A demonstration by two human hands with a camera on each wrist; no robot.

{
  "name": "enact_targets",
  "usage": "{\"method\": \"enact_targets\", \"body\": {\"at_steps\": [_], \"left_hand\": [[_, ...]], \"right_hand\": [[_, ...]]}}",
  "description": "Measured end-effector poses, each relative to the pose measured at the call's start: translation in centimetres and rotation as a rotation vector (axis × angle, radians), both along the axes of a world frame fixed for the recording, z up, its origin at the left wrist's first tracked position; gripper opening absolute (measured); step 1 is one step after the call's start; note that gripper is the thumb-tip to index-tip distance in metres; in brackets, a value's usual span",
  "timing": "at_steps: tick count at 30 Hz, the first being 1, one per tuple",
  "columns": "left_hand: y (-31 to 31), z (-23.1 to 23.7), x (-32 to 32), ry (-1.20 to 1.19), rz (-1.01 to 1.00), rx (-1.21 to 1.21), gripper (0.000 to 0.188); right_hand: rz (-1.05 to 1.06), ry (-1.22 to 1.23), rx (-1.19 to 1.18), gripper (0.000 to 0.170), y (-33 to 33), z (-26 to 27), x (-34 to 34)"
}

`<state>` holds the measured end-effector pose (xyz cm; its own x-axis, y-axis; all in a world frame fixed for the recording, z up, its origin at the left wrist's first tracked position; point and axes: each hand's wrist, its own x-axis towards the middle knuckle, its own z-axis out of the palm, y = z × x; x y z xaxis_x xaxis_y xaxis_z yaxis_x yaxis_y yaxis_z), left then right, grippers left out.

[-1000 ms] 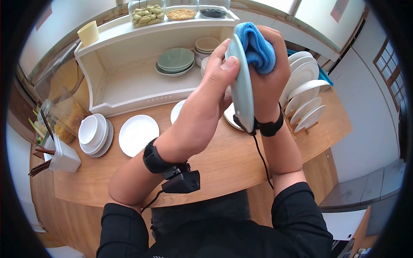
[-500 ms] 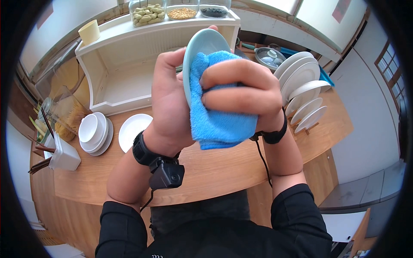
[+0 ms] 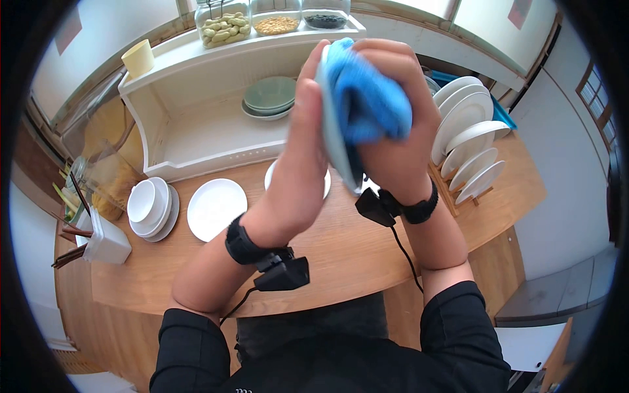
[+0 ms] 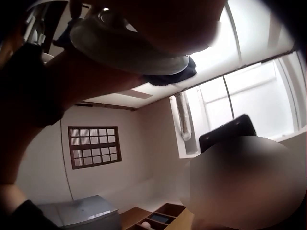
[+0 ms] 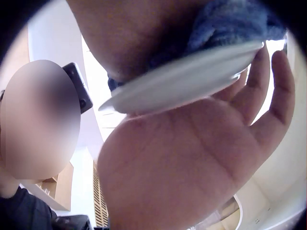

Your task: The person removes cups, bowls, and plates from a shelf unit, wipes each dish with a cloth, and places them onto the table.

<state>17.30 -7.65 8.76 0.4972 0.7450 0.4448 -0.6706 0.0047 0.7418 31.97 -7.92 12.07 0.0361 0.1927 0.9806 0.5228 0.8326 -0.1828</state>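
My left hand (image 3: 298, 170) holds a pale blue-green plate (image 3: 332, 131) up on edge above the table, thumb near the rim and palm towards the underside. My right hand (image 3: 413, 124) grips a folded blue cloth (image 3: 377, 98) and presses it against the plate's other face. In the right wrist view the plate (image 5: 182, 84) lies tilted between the left palm (image 5: 177, 148) and the bunched cloth (image 5: 228, 26). The left wrist view shows the plate (image 4: 129, 50) from below, dark, with cloth (image 4: 175, 76) showing past its rim.
Behind the hands stands a white shelf (image 3: 190, 128) with green dishes (image 3: 270, 93) inside and jars (image 3: 226, 27) on top. White plates stand in a wooden rack (image 3: 452, 196) at right. At left are a white plate (image 3: 216, 209), stacked bowls (image 3: 142, 202) and a chopstick holder (image 3: 108, 239).
The plate turned to show its face with the cloth spread over it, then swung back nearly edge-on. Both hands moved with it; the right hand kept hold of the cloth.
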Motion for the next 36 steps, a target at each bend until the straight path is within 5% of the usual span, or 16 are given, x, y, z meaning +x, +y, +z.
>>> {"method": "enact_targets", "body": {"at_steps": [1,4,7,10,12,14,18,20,21,23,26,29,31,34,36], "left_hand": [[0.6,0.0,-0.8,-0.001,0.006,-0.002,0.071],[2.9,0.4,-2.7,-0.291,-0.599,-0.213,0.063],[2.5,0.4,-3.1,-0.308,-0.526,-0.265,0.054],[2.6,0.2,-3.3,-0.270,-0.508,-0.165,0.040],[1.5,0.1,-2.3,-0.348,-0.276,-0.182,0.038],[0.9,0.2,-1.6,-0.263,-0.295,-0.103,0.063],[-0.3,0.0,0.9,-0.094,0.090,-0.012,0.058],[-0.1,-0.4,-0.5,0.207,0.320,0.347,0.063],[0.9,0.2,-0.2,-0.080,-0.028,-0.074,0.064],[1.5,0.4,-2.0,-0.039,-0.009,-0.040,0.062],[4.0,1.6,-4.3,-0.087,-0.411,-0.152,0.046],[3.5,0.6,-3.4,-0.198,-0.360,-0.204,0.044],[4.5,-1.5,-2.1,-0.112,0.009,-0.100,0.055],[0.7,1.2,-2.0,-0.019,-0.016,0.047,0.056],[0.4,1.6,-0.8,0.035,-0.119,-0.088,0.061]], "right_hand": [[0.064,-0.206,0.052,0.040,-0.6,0.5,0.0],[0.206,-0.500,0.042,0.038,-1.9,0.8,-0.6],[0.322,-0.490,0.051,0.034,-1.1,0.6,-0.8],[0.193,-0.413,0.025,0.035,-0.8,0.6,-0.5],[0.042,-0.265,0.049,0.039,0.4,-0.1,-0.3],[-0.063,0.064,-0.208,0.040,0.6,-1.5,-0.4],[0.049,0.258,-0.442,0.036,0.3,-1.4,-1.1],[0.050,0.166,-0.315,0.039,0.6,-1.6,-1.0],[0.053,0.005,-0.148,0.040,0.7,-1.3,-0.9],[0.113,-0.240,0.055,0.040,0.0,-0.5,-1.3],[0.245,-0.464,0.098,0.034,-0.1,-0.4,-1.1],[0.254,-0.420,0.029,0.036,0.5,-0.8,-0.4],[0.156,-0.298,0.003,0.037,1.5,-1.2,0.1],[0.075,0.038,-0.203,0.041,2.0,-2.4,0.3],[0.103,0.213,-0.315,0.039,1.3,-2.1,-0.3]]}}
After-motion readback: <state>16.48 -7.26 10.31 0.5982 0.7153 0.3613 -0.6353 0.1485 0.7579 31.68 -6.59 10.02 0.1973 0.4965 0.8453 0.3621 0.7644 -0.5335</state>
